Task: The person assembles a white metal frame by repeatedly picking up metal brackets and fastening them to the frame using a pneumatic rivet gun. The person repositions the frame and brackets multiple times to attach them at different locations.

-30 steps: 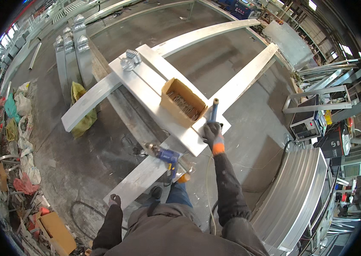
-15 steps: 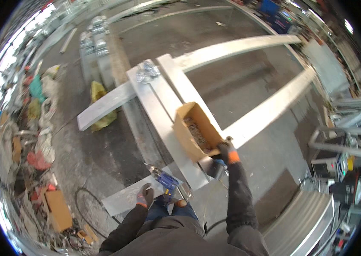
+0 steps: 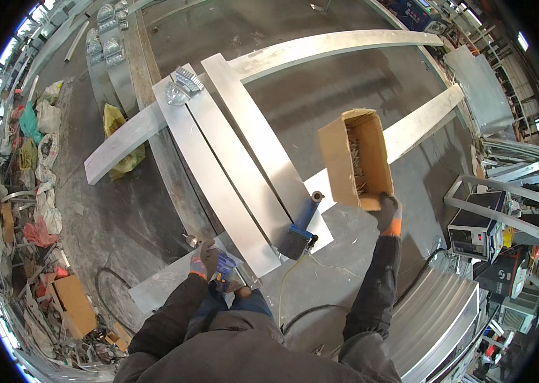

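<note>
My right hand (image 3: pixel 389 214) grips the near end of an open cardboard box (image 3: pixel 338 159), which sits right of the silver beams, over the pale lower cross beam. Inside lie many small thin metal pieces (image 3: pixel 357 163), too small to name surely. Whether the box hangs free or rests on the beam, I cannot tell. In front of my lap, my left hand (image 3: pixel 204 258) is closed on a blue drill (image 3: pixel 223 267), its chuck pointing away to the left. A blue and black cylindrical hand tool (image 3: pixel 301 231) rests on the near ends of the silver beams (image 3: pixel 225 153).
Cross beams (image 3: pixel 403 127) support the silver beams, with metal brackets (image 3: pixel 183 86) on their far end. Bags and scrap (image 3: pixel 43 166) line the left side. Stacked metal profiles (image 3: pixel 432 325) stand at lower right. A black hose (image 3: pixel 314 309) crosses the floor.
The box has moved right, off the silver beams, with my right hand on it, uncovering the blue and black tool. My left hand has gone from beside the drill onto it.
</note>
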The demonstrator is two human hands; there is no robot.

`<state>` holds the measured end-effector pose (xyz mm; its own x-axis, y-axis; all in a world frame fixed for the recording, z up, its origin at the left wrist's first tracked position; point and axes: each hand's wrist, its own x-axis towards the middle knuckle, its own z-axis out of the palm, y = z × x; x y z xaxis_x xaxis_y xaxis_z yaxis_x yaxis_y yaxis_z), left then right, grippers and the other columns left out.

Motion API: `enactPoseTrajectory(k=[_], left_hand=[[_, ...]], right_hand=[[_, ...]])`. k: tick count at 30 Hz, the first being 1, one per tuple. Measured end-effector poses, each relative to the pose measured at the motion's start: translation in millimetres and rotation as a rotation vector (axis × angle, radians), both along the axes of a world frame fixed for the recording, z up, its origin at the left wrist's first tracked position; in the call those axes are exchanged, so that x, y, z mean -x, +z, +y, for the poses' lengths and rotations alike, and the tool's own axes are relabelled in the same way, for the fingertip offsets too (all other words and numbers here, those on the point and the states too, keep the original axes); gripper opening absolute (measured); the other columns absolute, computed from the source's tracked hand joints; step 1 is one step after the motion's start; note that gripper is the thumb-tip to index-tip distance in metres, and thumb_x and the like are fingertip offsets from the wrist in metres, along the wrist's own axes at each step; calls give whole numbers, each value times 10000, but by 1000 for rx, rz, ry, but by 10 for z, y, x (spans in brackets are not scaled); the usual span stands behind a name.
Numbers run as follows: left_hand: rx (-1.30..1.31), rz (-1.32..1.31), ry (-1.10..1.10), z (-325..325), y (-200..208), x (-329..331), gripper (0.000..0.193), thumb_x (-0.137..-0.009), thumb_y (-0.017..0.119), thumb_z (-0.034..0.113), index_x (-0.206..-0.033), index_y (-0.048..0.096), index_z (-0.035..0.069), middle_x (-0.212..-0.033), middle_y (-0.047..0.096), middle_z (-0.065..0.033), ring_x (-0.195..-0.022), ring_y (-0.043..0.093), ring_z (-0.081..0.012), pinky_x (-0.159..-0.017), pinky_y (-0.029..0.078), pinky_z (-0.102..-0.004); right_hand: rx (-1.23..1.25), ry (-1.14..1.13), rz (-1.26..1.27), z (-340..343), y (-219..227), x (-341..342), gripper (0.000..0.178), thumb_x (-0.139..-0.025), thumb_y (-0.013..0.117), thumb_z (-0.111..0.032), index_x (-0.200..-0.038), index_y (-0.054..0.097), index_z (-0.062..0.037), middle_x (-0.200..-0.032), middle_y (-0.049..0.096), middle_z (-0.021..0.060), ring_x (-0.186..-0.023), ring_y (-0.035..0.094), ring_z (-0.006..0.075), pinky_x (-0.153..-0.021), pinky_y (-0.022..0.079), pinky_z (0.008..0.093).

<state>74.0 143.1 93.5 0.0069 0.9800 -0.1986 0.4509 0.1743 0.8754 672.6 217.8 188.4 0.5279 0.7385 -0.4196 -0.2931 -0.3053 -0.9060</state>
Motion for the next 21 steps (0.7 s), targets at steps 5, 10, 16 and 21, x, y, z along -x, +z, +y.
enactPoseTrajectory(k=[5,10,16,21], left_hand=[[394,-162,141,-114,-166,155,431,-962,666,143,-1358,551,17,-1158,659,-80,-1003,631,-170,-849,505,-302],[257,157,66,-227,-618,307,365,-930,673,165,-1248,572,15,-1111,637,-129,-1002,641,-212,-865,526,-339],[407,-855,363,563,-1280,395,318,-1010,624,240,-1248,544,45,-977,645,-44,-940,616,-156,-843,525,-333],[688,-439,490,1574,-1305,-11,1060,-808,704,666,-1515,265,11,-1446,443,-181,-1315,450,-304,-1080,393,-433]], right_hand=[[-44,7,-56,407,-519,-436,316,-944,537,-87,-1167,614,123,-995,699,210,-849,729,335,-744,649,477],[104,-294,336,455,-1534,-648,401,-901,531,-13,-1294,523,65,-1185,626,253,-1058,661,413,-865,599,552],[218,-284,72,164,-1173,-419,540,-965,676,-322,-1354,479,-2,-1250,607,179,-1022,647,318,-851,563,442],[29,-312,-483,-436,-639,816,468,-1011,630,-237,-1375,498,25,-1276,619,164,-1090,628,256,-978,495,366]])
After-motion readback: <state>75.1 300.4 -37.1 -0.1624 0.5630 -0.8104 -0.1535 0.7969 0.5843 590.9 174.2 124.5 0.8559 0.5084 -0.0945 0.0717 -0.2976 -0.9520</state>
